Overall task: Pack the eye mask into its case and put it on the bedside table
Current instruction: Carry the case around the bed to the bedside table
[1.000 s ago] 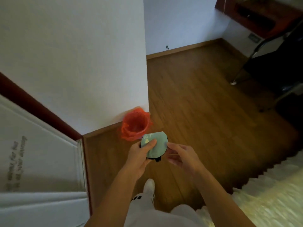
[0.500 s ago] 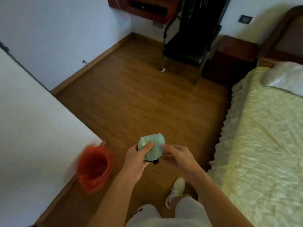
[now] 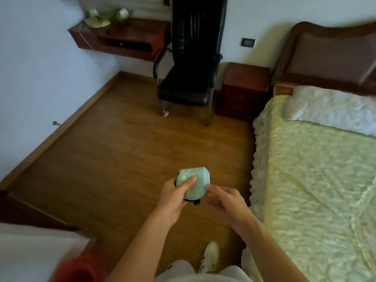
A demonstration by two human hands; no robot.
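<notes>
A small pale-green case (image 3: 198,181) with a dark edge is held in front of me over the wood floor. My left hand (image 3: 176,195) grips it, thumb across its front. My right hand (image 3: 224,200) is at the case's lower right edge, fingers pinched near a small dark tab; whether it holds the tab I cannot tell. The eye mask itself is not visible. The dark wooden bedside table (image 3: 243,86) stands at the far wall, between the chair and the bed's headboard.
A black chair (image 3: 189,82) stands left of the bedside table. The bed (image 3: 317,171) with a pale yellow cover and white pillow fills the right side. A wall-mounted wooden shelf (image 3: 122,40) is at the upper left. A red bin (image 3: 81,269) sits at the lower left.
The view has swung right, from the wall and red bin to the chair, bedside table and bed. Both hands stay on the green case.
</notes>
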